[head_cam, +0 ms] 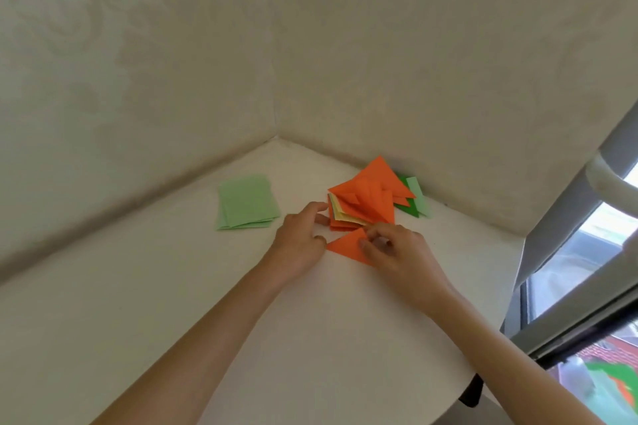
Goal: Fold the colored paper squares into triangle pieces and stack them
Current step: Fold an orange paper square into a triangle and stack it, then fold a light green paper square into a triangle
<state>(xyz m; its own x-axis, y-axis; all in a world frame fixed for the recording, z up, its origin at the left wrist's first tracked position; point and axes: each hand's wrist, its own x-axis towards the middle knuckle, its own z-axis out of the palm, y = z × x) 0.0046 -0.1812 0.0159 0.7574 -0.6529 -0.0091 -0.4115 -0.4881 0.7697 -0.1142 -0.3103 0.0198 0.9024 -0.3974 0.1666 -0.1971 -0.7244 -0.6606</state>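
Note:
An orange paper triangle point(345, 247) lies flat on the white table point(241, 304) between my hands. My right hand point(397, 252) pinches its right part with curled fingers. My left hand point(300, 241) rests at the triangle's left tip, its fingers reaching toward a stack of orange and yellowish folded pieces point(362, 207) just behind. More orange triangles point(383, 179) fan out on top of that stack. A pile of light green paper squares point(247, 203) lies to the left.
Dark green and pale green paper pieces point(414, 200) lie against the wall behind the orange stack. Walls close the table's corner at the back. A window frame point(569, 269) runs along the right side, past the table's rounded front edge.

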